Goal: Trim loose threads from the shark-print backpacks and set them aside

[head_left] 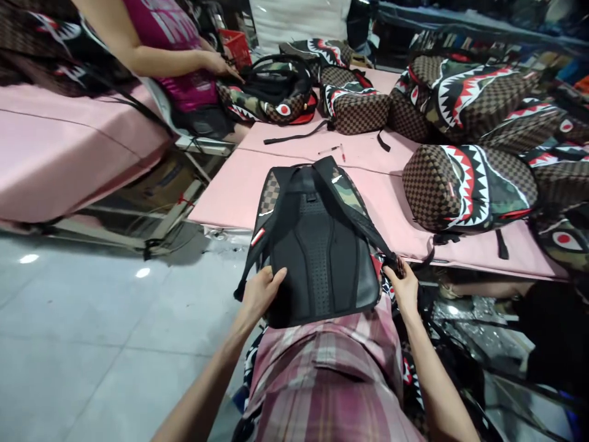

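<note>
Resting across the near edge of the pink-covered table (225, 193), toward its near left corner, a checkered and camouflage backpack (317, 252) is held with its black padded back facing up and its lower end on the plaid cloth (322, 380) of the lap. On its left side a red-and-white label (258, 236) is seen, its writing too small to be read. White lettering on a co-worker's magenta shirt (161, 46) can be made out only in part.

The left hand (263, 291) is half closed at the backpack's left side, thumb raised along the panel; its fingertips are hidden. By the right hand (405, 285) the lower end of a shoulder strap (368, 230) is pinched between thumb and fingers. Beyond the backpack lie a black pen (328, 150) and a red pen (343, 153); toward the near right corner a shark-mouth backpack (499, 190) is set.
</note>
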The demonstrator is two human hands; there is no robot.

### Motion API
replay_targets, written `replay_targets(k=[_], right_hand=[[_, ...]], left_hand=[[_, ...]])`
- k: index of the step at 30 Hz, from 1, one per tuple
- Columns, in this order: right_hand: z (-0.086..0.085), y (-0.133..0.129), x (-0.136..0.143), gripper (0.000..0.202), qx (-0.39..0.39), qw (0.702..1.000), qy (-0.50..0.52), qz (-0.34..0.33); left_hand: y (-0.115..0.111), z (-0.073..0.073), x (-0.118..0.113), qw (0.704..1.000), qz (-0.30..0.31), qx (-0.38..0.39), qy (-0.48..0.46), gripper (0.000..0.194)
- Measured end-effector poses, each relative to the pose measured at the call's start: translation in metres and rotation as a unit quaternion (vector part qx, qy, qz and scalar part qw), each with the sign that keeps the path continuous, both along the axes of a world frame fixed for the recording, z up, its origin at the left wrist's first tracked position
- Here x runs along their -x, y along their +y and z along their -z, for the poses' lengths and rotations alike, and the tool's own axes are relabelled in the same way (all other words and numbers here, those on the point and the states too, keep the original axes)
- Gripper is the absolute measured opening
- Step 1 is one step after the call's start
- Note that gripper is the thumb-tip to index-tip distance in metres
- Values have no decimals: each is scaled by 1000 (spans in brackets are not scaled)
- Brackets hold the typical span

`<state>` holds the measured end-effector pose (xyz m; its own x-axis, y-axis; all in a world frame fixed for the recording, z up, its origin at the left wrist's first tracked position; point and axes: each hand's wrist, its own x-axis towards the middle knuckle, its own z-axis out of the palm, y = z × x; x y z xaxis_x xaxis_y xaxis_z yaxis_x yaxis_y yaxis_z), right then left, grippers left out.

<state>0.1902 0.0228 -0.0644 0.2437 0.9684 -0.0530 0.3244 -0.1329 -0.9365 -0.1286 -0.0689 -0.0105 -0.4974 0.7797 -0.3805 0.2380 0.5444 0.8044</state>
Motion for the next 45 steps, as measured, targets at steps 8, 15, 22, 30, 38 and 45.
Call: replay_targets(k=[8, 15, 22, 30, 38, 45], right_hand=[[-32, 47, -12, 38, 1, 993, 112, 22], [-65, 53, -19, 41, 47, 983, 176, -5], [-61, 50, -22, 40, 103, 971, 212, -28], [-51, 40, -22, 43, 160, 944, 272, -100], [-53, 17, -42, 33, -58, 995, 85, -3], [-55, -25, -37, 23, -221, 950, -204, -85]], left_hand=[[18, -33, -36, 946, 67, -159, 273, 19], [87, -45, -149, 906, 299, -292, 65, 23], [121, -23, -196, 883, 430, -186, 31, 22], [123, -16, -185, 910, 363, -147, -137, 16], [111, -26, -196, 917, 353, -176, -54, 19], [108, -22, -205, 929, 319, -188, -18, 18]])
